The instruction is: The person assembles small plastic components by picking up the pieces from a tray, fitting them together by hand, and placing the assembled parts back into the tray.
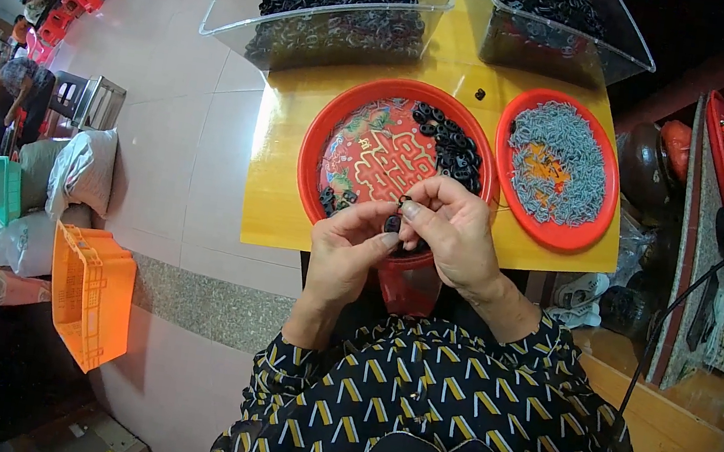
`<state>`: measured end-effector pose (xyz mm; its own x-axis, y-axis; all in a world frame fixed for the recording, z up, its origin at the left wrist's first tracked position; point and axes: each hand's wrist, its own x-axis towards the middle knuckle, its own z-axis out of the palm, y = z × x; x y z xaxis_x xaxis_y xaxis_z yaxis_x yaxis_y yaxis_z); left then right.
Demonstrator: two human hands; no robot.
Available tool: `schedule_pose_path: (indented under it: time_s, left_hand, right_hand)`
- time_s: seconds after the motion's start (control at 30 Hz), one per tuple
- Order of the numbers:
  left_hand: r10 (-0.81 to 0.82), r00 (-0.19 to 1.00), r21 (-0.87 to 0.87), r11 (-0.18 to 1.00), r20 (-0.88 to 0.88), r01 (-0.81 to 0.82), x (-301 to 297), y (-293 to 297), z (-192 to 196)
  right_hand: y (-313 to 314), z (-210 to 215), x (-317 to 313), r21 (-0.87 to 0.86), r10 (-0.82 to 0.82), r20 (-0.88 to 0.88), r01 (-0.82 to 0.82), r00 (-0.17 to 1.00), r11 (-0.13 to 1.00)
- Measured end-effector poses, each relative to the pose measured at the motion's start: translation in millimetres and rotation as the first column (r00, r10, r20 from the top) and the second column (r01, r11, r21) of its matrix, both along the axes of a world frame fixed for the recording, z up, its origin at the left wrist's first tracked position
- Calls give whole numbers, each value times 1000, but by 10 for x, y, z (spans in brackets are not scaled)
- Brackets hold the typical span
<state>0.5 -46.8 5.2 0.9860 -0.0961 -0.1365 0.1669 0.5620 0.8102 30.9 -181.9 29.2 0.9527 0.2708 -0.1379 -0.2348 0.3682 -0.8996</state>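
Observation:
My left hand [345,250] and my right hand [457,239] meet over the near edge of a round red tray [318,127]. Between the left thumb and fingers is a small black plastic part [393,223]. My right thumb and forefinger pinch a tiny dark piece [403,201] just above it; its kind is too small to make out. Loose black plastic parts [458,152] are heaped along the tray's right side, with a few more at its lower left. On the right, a red oval plate [508,122] holds many thin grey screw-like pieces [569,135].
Two clear bins full of black parts, a left bin [337,10] and a right bin [546,35], stand at the back of the yellow table [272,176]. A red container [409,288] is below the tray. An orange crate [92,299] sits on the floor at left; people sit far left.

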Motion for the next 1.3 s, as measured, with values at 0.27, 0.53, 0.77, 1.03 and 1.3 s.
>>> schedule_pose_path:
  time_s: [0.27,0.53,0.77,1.03,1.3]
  left_hand:
    - [-2,1000,-104,995,9,3,-21,102,-69]
    - [22,999,-93,995,38,-18,-26,58,-26]
    - [24,998,4,1000,54,-24,-35,56,-75]
    - [21,996,32,999,89,-24,-38,19,-40]
    - [-19,995,96,995,103,9,-66,48,-61]
  right_hand:
    - [-108,50,-29,-234,92,-9,-91,996,968]
    - [-110,51,-58,-263,131,-8,-129,991,956]
    - [-125,13,-55,-310,140,2,-133,990,941]
    - [-97,12,-61,-287,161,24,-148,987,947]
    - [-105,44,-31,-288,180,-54,-188,982,939]
